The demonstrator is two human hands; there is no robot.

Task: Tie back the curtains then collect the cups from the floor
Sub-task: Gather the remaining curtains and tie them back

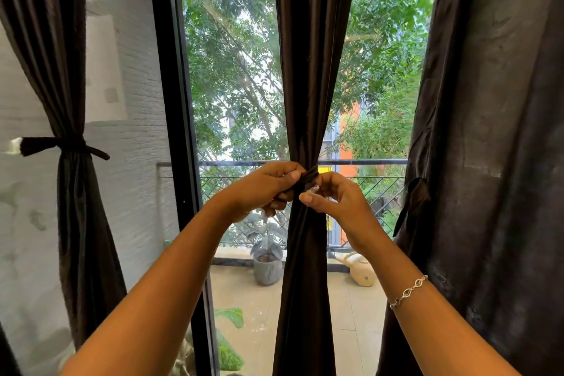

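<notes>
Premises: a home; a room opening onto a balcony.
Window dressing: floor-length dark curtains (308, 70), one cinched by a fabric tie-back (70, 145).
Opening: black-framed glass door (171, 101), full height.
Balcony: tiled floor (351, 314), metal railing (360, 162), potted plant (268, 265), watering can (357, 268).
Beyond: leafy trees (232, 55) close by, another building (348, 131) partly visible behind them.

We show the middle curtain (308, 70) and its tie-back (309, 178), both plain dark brown; the curtain at 9 o'clock (70, 223) and the curtain at 3 o'clock (488, 162) match. We note a black door frame (172, 85), a grey ribbed pot (267, 272), a cream watering can (361, 272), beige floor tiles (351, 330), a silver bracelet (407, 292).
</notes>
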